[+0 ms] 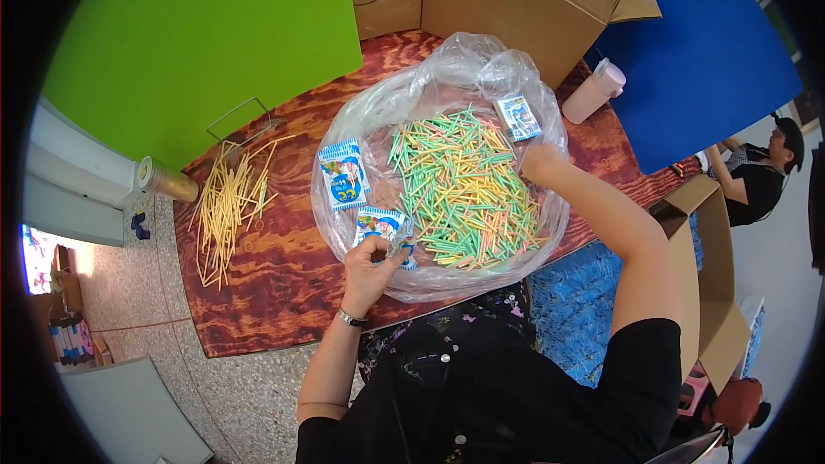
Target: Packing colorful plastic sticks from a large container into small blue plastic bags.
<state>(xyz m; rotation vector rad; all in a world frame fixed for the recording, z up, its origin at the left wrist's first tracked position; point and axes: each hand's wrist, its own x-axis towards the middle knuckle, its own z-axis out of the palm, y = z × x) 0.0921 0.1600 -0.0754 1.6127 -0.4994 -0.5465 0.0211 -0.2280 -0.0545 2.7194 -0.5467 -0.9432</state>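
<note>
A clear plastic bag (447, 69) lies open on a dark wooden table (258, 292), holding a heap of green, yellow and pink sticks (460, 189). My left hand (371, 265) pinches the bag's near rim beside a small blue and white packet (378, 223). My right hand (541, 161) reaches into the bag at the right edge of the heap, fingers curled down; whether it holds sticks is hidden. A second packet (344, 174) rests on the bag's left rim, and a third (519, 116) lies inside at the far right.
A loose pile of yellow sticks (225, 204) lies on the table's left part, near a wire frame (241, 120) and a tape roll (159, 179). Cardboard boxes (507, 0), a pink bottle (595, 93), green and blue boards stand behind. Another person (760, 172) sits at the right.
</note>
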